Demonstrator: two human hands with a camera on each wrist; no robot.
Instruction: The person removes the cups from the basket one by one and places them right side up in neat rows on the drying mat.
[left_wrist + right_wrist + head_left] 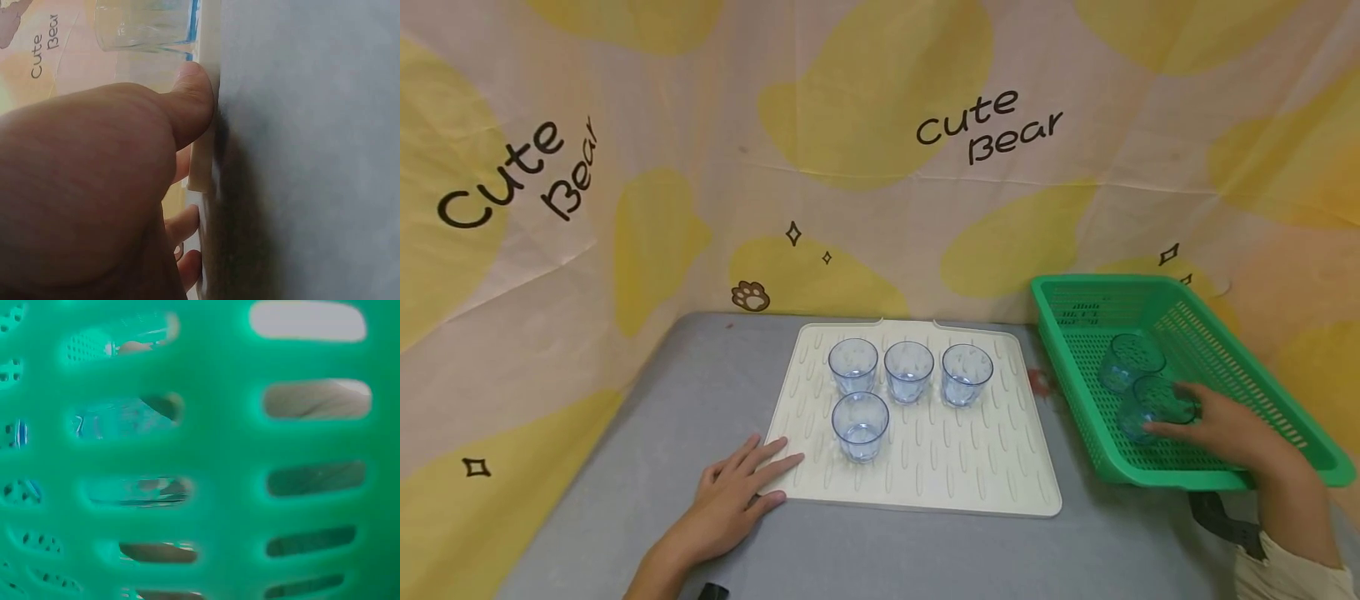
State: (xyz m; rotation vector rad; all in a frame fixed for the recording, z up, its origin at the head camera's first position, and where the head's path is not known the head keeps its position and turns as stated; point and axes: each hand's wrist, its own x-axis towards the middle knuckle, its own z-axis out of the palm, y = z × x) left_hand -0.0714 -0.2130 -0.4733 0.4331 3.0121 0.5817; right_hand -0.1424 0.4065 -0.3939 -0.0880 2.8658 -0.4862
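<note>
My left hand [730, 500] lies with its fingers spread over the near left corner of a white ribbed drying mat [985, 475]. In the left wrist view its thumb [195, 100] rests at the mat's edge. Four clear bluish glasses stand upright on the mat: three in a back row, and one glass [861, 429] in front of the left one. Inside a green plastic basket [1078, 429], my right hand [1232, 429] grips a glass [1138, 412] between thumb and fingers. Another glass [1126, 362] sits just behind it. The basket wall hides most of the right hand in the right wrist view.
The basket stands right of the mat on a grey tabletop [715, 375], its near rim under my right wrist. A patterned cloth [865, 208] hangs behind and at the left. A small black object [713, 592] shows at the bottom edge.
</note>
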